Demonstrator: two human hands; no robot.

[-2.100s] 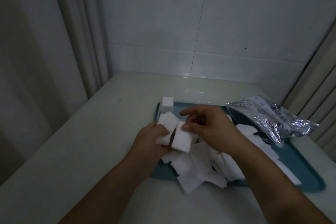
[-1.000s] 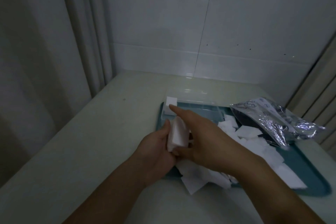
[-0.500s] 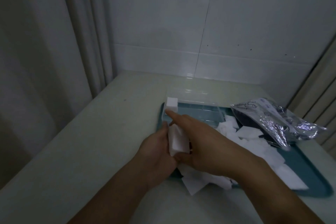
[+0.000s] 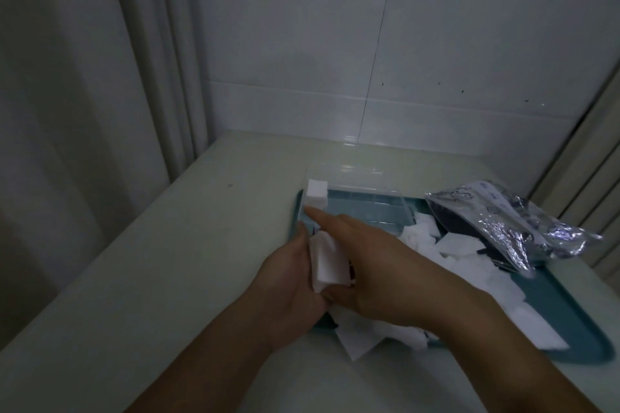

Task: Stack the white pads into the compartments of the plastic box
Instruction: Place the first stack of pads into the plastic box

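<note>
Left hand (image 4: 288,282) grips one side of a squared stack of white pads (image 4: 330,261), held over the near left corner of the teal tray (image 4: 570,329) on the desk (image 4: 167,278). Right hand (image 4: 385,265) pinches the stack's other side, forefinger stretched toward the filled corner compartment of the clear plastic box (image 4: 365,204). Step in hand — carrying the stack to the box. Next calls for lowering it square into the adjoining compartment. Against 2.1 s ago: two separate bundles are now one — hands nearer the box.

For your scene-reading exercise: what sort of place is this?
Probably a tiled workroom or utility corner: glossy wall tiles, a pale counter, and a teal tray of pads being sorted.
</note>
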